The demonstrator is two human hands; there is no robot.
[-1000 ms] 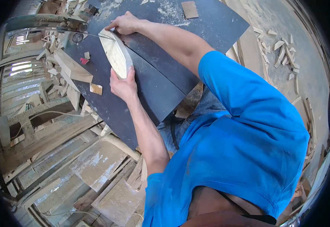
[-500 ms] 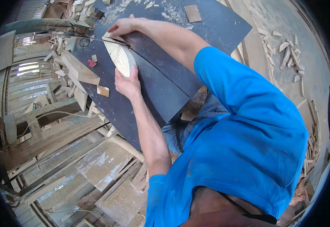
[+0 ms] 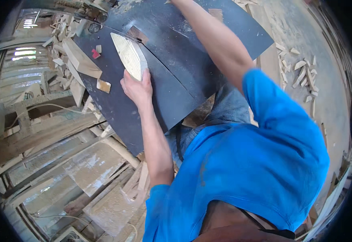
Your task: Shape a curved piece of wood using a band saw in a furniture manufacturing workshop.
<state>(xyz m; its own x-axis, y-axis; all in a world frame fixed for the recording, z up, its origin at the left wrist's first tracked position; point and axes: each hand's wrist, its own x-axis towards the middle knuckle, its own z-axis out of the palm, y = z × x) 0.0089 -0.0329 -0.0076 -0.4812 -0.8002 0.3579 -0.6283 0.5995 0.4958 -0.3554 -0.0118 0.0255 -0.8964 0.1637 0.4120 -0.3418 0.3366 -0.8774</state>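
Note:
My left hand [image 3: 137,87] grips the near end of a pale wood piece [image 3: 128,54], thumb along its right edge and fingers on its left. The piece is leaf-shaped, tapers toward its far end and lies on the dark machine table [image 3: 115,109], just left of the slot [image 3: 168,72] cut in its top. Stretched across the table, my right forearm [image 3: 210,32] runs out at the upper edge, and the hand itself is cut off there. A small brown insert plate [image 3: 138,34] sits at the far end of the slot.
A thick wood block [image 3: 81,60] and a small offcut [image 3: 103,86] lie at the table's left edge, near a red scrap [image 3: 95,53]. Another flat brown piece [image 3: 216,15] is at the far right. Offcuts [image 3: 305,76] litter the floor on the right; planks [image 3: 95,169] cover the lower left.
My right hand has let go of the wood piece's far end and moved away, far and to the right, out of view. My left hand still holds the piece.

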